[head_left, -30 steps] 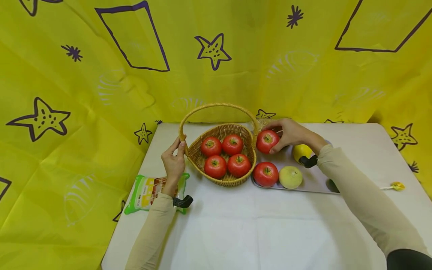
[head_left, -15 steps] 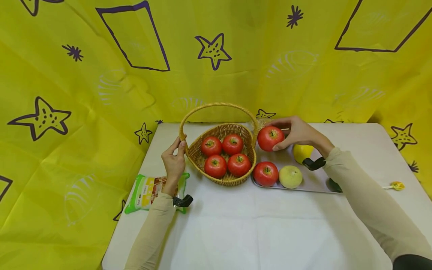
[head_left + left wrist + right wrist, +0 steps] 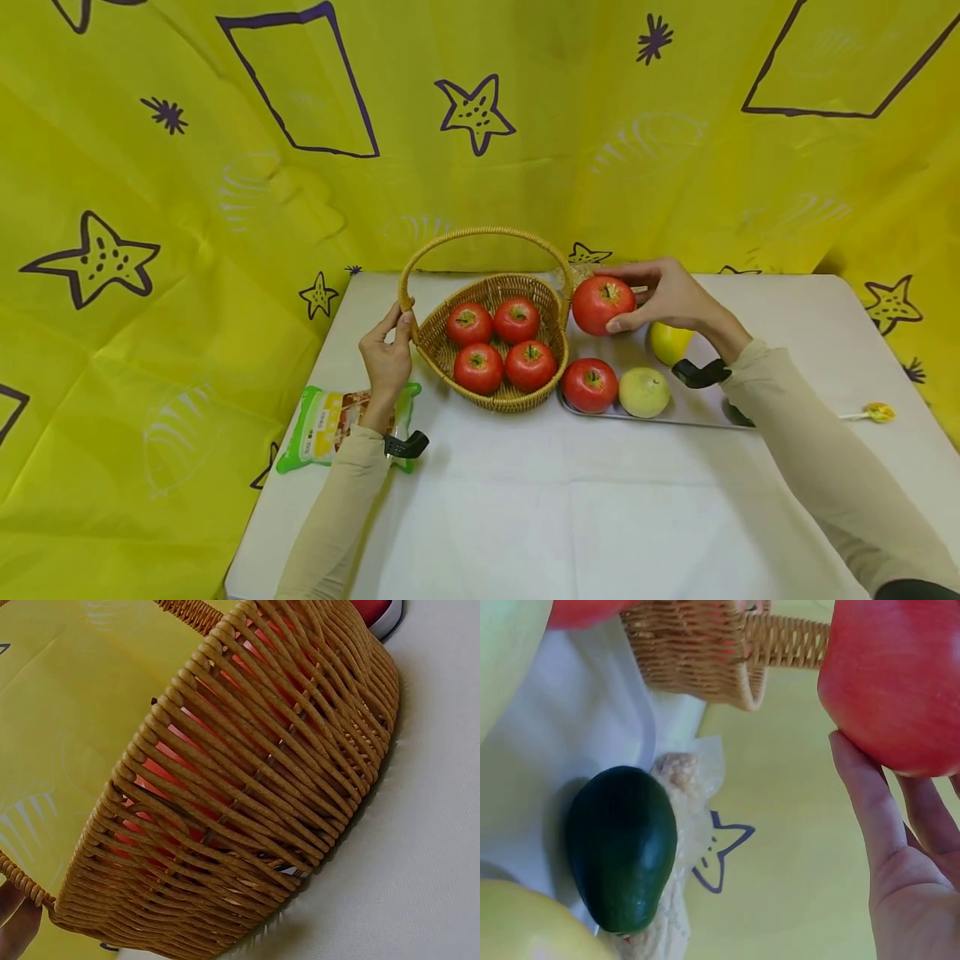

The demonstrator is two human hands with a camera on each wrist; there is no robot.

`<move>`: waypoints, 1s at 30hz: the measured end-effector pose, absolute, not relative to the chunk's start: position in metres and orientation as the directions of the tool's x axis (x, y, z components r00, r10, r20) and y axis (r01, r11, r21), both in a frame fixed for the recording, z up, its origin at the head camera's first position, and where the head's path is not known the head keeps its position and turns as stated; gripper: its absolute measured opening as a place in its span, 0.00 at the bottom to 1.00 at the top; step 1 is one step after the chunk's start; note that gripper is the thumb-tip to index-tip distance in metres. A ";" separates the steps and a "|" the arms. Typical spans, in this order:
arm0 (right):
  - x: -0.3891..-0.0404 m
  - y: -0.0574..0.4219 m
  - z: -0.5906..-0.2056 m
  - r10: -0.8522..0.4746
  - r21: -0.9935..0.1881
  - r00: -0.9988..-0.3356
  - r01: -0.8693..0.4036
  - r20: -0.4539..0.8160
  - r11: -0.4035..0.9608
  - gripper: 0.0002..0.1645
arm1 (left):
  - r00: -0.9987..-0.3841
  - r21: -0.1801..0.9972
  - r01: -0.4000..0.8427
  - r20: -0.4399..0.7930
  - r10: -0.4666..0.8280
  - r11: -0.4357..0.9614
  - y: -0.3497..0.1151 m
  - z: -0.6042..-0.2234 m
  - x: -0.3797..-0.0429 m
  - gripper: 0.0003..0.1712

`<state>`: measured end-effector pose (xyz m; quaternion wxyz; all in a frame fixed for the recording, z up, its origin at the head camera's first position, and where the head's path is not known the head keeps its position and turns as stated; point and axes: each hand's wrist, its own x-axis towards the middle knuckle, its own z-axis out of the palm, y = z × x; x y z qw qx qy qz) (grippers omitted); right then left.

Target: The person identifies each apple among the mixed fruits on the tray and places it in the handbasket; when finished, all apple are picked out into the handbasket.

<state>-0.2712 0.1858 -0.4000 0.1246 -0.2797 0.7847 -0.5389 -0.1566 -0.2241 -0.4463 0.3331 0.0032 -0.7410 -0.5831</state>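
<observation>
My left hand [image 3: 387, 354] pinches the lower left end of the handle of a wicker basket [image 3: 510, 405]. In the left wrist view its fingers [image 3: 16, 926] lie at the handle's foot beside the woven wall. Several red apples [image 3: 478, 369] sit inside the basket. My right hand [image 3: 675, 296] grips another red apple [image 3: 602, 306] just right of the handle. In the right wrist view, fingers and thumb are round the underside of that apple [image 3: 904, 682], raised above the tray [image 3: 678, 408].
On the tray are a red apple [image 3: 590, 385], a pale green round fruit [image 3: 644, 392], a yellow fruit [image 3: 669, 342] and a dark green avocado-shaped fruit [image 3: 622, 847]. A clear bag [image 3: 676, 769] lies behind it. A green snack packet [image 3: 318, 427] is left; a lollipop [image 3: 877, 412] is right.
My right hand has lifted the apple up and slightly right, away from the tray. The left hand and basket have stayed in place.
</observation>
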 end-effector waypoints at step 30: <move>-0.228 0.143 -0.392 -0.547 -0.922 -0.766 -0.386 0.337 -0.028 0.44 | -0.771 0.866 0.386 0.492 -0.403 0.318 -0.238 -0.476 -0.174 0.17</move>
